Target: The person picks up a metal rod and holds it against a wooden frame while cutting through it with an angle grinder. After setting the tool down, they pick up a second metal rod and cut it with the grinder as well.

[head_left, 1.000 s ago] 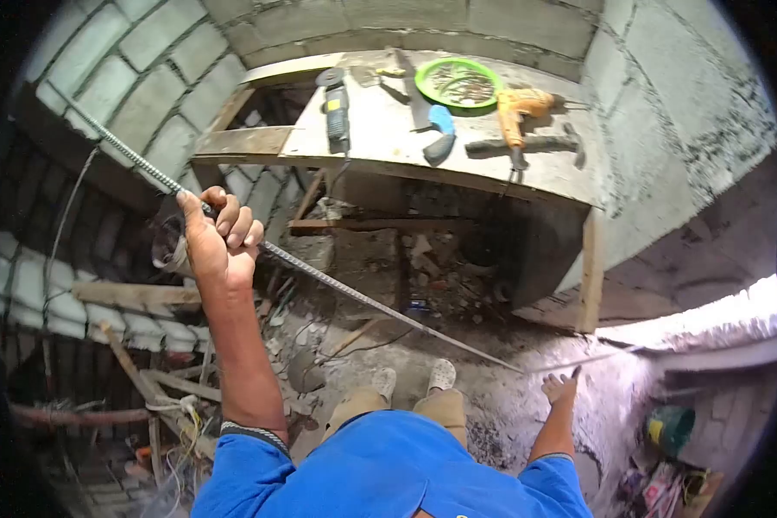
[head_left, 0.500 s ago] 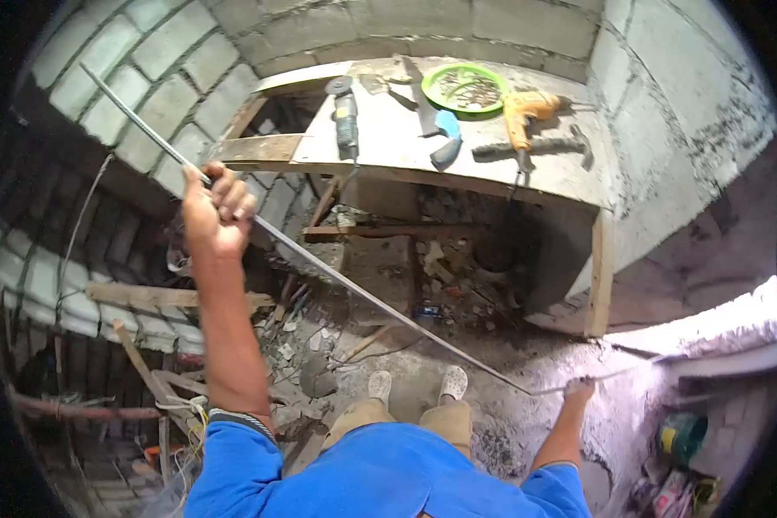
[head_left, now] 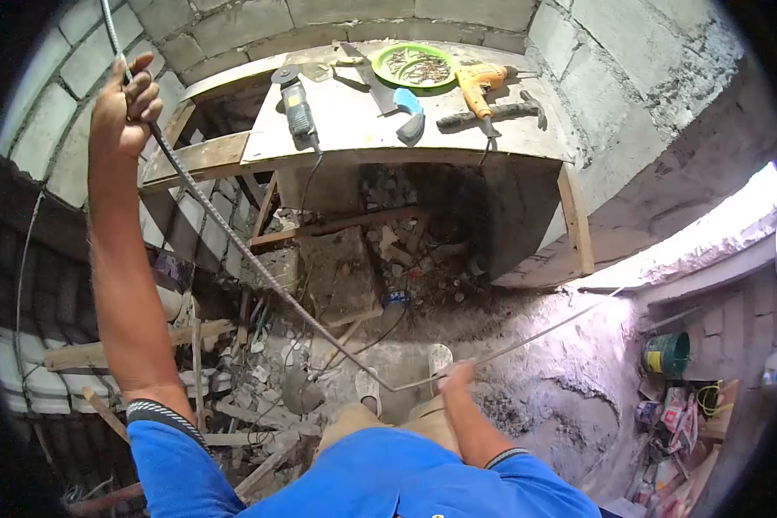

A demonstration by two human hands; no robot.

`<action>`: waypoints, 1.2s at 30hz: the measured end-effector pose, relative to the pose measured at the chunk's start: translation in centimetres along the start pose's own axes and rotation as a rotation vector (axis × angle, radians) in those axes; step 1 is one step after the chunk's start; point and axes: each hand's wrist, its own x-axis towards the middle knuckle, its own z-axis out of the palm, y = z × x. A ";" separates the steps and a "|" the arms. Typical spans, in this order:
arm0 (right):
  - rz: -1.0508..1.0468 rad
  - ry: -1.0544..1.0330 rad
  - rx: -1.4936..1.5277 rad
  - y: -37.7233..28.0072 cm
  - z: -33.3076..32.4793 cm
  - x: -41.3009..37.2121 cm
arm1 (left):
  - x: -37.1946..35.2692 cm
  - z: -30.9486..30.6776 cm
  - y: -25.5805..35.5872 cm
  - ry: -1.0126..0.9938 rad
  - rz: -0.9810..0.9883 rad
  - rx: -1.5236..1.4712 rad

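- The left hand [head_left: 131, 99] curls around a ribbed metal rod [head_left: 274, 281].
- The right hand [head_left: 457, 375] meets it beside an angular bend; grip blurred, cannot tell.
- The rod slants before a wooden desk [head_left: 351, 129].

Strong white glare burns out a slanting strip [head_left: 721, 223] at the right, and a pinkish-violet cast spills from it over the nearby concrete floor [head_left: 603, 332]. The counter [head_left: 347, 119] is brightly lit, its pale top nearly washed out, while the space beneath it sinks into deep shadow. The lower left is dim and murky. The right hand [head_left: 459, 376] looks slightly blurred; the tools on the counter are fairly crisp. Wide-angle distortion bows the block wall [head_left: 345, 12], and black vignetting rounds off the corners.
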 end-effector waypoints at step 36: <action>-0.122 -0.780 0.654 -29.7 23.0 -25.8 | -12.0 -36.4 4.7 0.216 0.175 -0.080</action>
